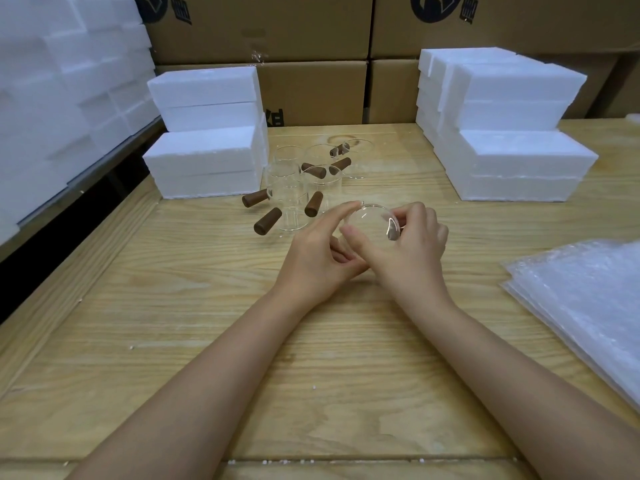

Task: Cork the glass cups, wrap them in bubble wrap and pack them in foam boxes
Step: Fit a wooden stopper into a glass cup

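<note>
As I view centre frame, left hand (311, 251) and right hand (415, 247) both grip 1 glass cup (372, 220), fingers curled round it. Spare cups (291, 192) cluster just above; foam boxes (204, 98) upper left; bubble wrap (588, 299) right edge.

The left forearm (207, 375) and right forearm (502, 358) are bare, entering from the lower edge at about 7 and 5 o'clock, slim and smooth up to narrow wrists. The left hand (311, 258) and right hand (408, 251) are bare too, with slender fingers (341, 211) and short nails.
</note>
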A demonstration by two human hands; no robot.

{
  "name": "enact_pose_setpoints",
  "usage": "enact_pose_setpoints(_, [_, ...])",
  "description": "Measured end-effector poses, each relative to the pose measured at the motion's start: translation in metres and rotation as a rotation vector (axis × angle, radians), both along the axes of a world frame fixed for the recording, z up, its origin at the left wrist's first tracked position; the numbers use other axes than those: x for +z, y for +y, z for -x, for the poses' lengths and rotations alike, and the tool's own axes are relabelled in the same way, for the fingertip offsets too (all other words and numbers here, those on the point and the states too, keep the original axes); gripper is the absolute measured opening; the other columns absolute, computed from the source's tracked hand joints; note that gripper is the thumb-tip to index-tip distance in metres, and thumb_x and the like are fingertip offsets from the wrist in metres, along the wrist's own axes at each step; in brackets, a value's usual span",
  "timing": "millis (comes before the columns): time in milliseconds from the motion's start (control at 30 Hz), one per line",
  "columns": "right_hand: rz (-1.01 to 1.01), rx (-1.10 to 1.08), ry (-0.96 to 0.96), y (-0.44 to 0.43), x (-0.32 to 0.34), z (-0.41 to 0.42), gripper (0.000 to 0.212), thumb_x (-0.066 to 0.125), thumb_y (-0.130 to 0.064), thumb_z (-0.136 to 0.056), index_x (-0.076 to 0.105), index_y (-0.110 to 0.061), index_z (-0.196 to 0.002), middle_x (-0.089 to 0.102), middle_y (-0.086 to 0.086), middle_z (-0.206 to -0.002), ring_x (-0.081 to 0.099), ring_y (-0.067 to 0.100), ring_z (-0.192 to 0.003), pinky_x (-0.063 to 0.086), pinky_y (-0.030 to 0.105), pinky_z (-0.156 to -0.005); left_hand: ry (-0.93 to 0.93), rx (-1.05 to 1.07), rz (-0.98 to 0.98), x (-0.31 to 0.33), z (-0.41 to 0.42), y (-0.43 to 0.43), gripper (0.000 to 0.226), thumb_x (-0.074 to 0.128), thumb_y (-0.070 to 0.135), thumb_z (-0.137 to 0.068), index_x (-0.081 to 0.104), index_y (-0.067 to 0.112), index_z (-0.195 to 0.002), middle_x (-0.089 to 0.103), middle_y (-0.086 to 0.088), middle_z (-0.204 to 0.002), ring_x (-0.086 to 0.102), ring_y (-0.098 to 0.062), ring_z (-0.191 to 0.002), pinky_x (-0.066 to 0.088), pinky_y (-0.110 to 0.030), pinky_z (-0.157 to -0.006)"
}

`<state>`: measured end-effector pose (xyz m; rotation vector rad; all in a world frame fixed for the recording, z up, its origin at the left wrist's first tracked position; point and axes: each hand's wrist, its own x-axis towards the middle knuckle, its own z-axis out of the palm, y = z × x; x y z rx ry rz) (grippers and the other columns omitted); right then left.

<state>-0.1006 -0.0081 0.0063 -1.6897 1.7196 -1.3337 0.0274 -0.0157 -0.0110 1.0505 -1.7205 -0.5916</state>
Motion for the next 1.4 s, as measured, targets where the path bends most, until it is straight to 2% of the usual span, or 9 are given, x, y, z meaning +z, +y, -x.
enact_pose_setpoints(300, [0.156, 0.169, 0.018, 0.002, 0.003, 0.008, 0.06, 0.081, -0.04, -0.067, 0.061, -0.01, -0.116, 0.044, -0.003, -0.108, 0.038, 0.016, -0.106, 0.039, 0.038, -0.098, 0.146, -0.04, -0.102, -0.001, -0.005, -0.006, 0.064, 0.075, 0.002, -0.076, 0.049, 0.042, -0.118, 0.056, 0.046, -0.103, 0.066, 0.006, -0.075, 0.049, -0.009, -0.064])
enact_pose_setpoints(567, [0.224, 0.216, -0.128, 0.001, -0.001, 0.009, 0.055, 0.075, -0.043, -0.073, 0.055, -0.026, -0.121, 0.032, 0.0, -0.118, 0.051, 0.022, -0.108, 0.042, 0.031, -0.101, 0.183, -0.042, -0.051, 0.003, -0.005, -0.004, 0.07, 0.08, 0.018, -0.068, 0.046, 0.059, -0.114, 0.061, 0.035, -0.106, 0.068, -0.001, -0.08, 0.051, -0.012, -0.068])
enact_pose_setpoints(667, [0.163, 0.095, -0.431, -0.001, -0.001, 0.006, 0.055, 0.061, -0.055, -0.08, 0.035, -0.037, -0.125, 0.039, 0.002, -0.123, 0.057, 0.016, -0.102, 0.048, 0.028, -0.088, 0.186, -0.047, 0.002, 0.002, -0.005, -0.005, 0.079, 0.086, 0.014, -0.066, 0.046, 0.062, -0.115, 0.055, 0.034, -0.118, 0.07, -0.006, -0.083, 0.053, -0.016, -0.075])
enact_pose_setpoints(733, [0.026, 0.064, -0.686, -0.003, -0.001, 0.003, 0.05, 0.06, -0.06, -0.079, 0.043, -0.027, -0.112, 0.053, 0.003, -0.11, 0.06, 0.009, -0.077, 0.051, 0.025, -0.068, 0.188, -0.051, 0.033, 0.001, -0.005, -0.006, 0.083, 0.085, 0.006, -0.068, 0.046, 0.055, -0.121, 0.05, 0.035, -0.126, 0.07, -0.006, -0.088, 0.052, -0.014, -0.075])
enact_pose_setpoints(833, [-0.061, 0.134, -0.863, -0.008, -0.006, 0.003, 0.025, 0.06, -0.037, -0.09, 0.056, -0.014, -0.085, 0.056, 0.0, -0.068, 0.052, 0.008, -0.051, 0.045, 0.022, -0.046, 0.179, -0.072, 0.046, 0.001, -0.005, -0.005, 0.082, 0.084, 0.003, -0.068, 0.046, 0.045, -0.127, 0.046, 0.033, -0.132, 0.069, -0.002, -0.091, 0.052, -0.012, -0.072])
enact_pose_setpoints(1133, [0.176, 0.185, -0.81, -0.007, 0.002, 0.008, 0.015, 0.056, -0.019, -0.095, 0.051, -0.01, -0.085, 0.058, -0.008, -0.057, 0.054, 0.009, -0.054, 0.047, 0.023, -0.052, 0.307, -0.146, -0.107, 0.005, -0.004, 0.001, 0.104, 0.086, 0.038, -0.058, 0.027, 0.04, -0.144, 0.035, 0.01, -0.151, 0.064, -0.012, -0.11, 0.058, -0.028, -0.074])
enact_pose_setpoints(1233, [0.25, 0.217, -0.685, -0.006, 0.003, 0.009, 0.013, 0.056, -0.016, -0.095, 0.049, -0.014, -0.085, 0.057, -0.007, -0.062, 0.053, 0.011, -0.059, 0.047, 0.027, -0.06, 0.521, -0.206, -0.353, 0.011, -0.004, -0.003, 0.109, 0.081, 0.064, -0.051, 0.034, 0.024, -0.141, 0.062, -0.004, -0.127, 0.072, -0.025, -0.09, 0.059, -0.033, -0.067])
enact_pose_setpoints(1300, [0.274, 0.249, -0.605, -0.005, 0.001, 0.009, 0.01, 0.057, -0.016, -0.094, 0.051, -0.017, -0.086, 0.057, -0.003, -0.068, 0.054, 0.012, -0.062, 0.047, 0.027, -0.063, 0.617, -0.231, -0.484, 0.012, -0.006, -0.006, 0.083, 0.074, 0.067, -0.062, 0.052, 0.018, -0.124, 0.068, -0.012, -0.109, 0.073, -0.028, -0.08, 0.059, -0.031, -0.064])
enact_pose_setpoints(1400, [0.292, 0.276, -0.543, -0.004, -0.001, 0.009, 0.008, 0.059, -0.017, -0.091, 0.052, -0.021, -0.089, 0.058, 0.0, -0.076, 0.055, 0.011, -0.064, 0.047, 0.023, -0.065, 0.668, -0.265, -0.499, 0.008, -0.01, -0.009, 0.033, 0.056, 0.036, -0.083, 0.062, 0.014, -0.107, 0.073, -0.012, -0.095, 0.073, -0.029, -0.079, 0.059, -0.029, -0.067])
